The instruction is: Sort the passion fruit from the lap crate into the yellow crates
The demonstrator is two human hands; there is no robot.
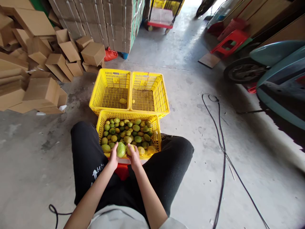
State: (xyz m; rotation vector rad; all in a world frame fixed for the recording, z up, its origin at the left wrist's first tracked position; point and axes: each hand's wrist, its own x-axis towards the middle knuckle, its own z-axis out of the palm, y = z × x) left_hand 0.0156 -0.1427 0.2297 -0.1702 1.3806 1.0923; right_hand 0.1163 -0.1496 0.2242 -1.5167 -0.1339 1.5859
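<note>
The left hand (113,156) grips a green fruit (121,149) and the right hand (133,156) a yellower one (130,148), over the full near crate (128,114) (rim close); either could slip and roll onto the floor.

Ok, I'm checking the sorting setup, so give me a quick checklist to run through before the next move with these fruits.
1. Left hand has a grip on the green fruit: ok.
2. Right hand has a grip on the yellowish fruit: ok.
3. Near crate between the knees holds more fruit: ok.
4. Far left crate has room: ok, one fruit in it.
5. Far right crate has room: ok, nearly bare.
6. Held fruits free of blemishes: cannot tell.
</note>
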